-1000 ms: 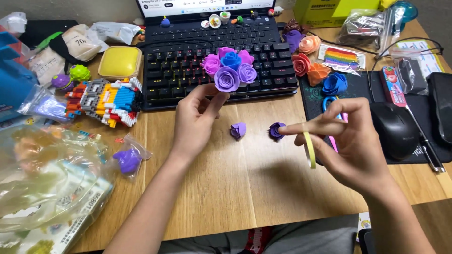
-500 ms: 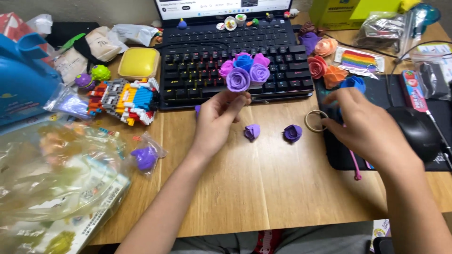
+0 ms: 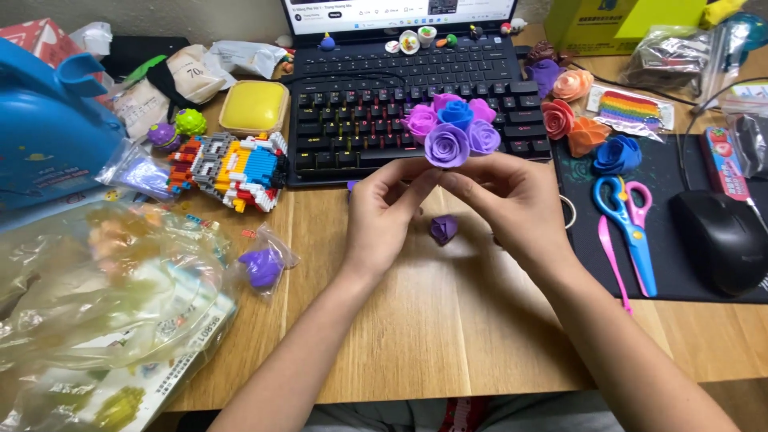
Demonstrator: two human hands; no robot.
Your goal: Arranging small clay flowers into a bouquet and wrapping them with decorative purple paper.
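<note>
Cluster of purple, pink, blue clay roses point(image 3: 452, 128) raised above keyboard point(image 3: 376, 104) edge. Left hand point(image 3: 384, 212) and right hand point(image 3: 512, 200) both grip it from below, fingers pinched. Small purple rose point(image 3: 443, 229) on bench point(image 3: 448, 336) between wrists. Scissors point(image 3: 628, 224) right.

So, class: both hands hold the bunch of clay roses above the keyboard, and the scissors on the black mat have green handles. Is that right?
Not quite. The head view shows the scissors have blue and pink handles, not green. The rest stands: left hand and right hand both hold the bunch of clay roses above the keyboard.
</note>
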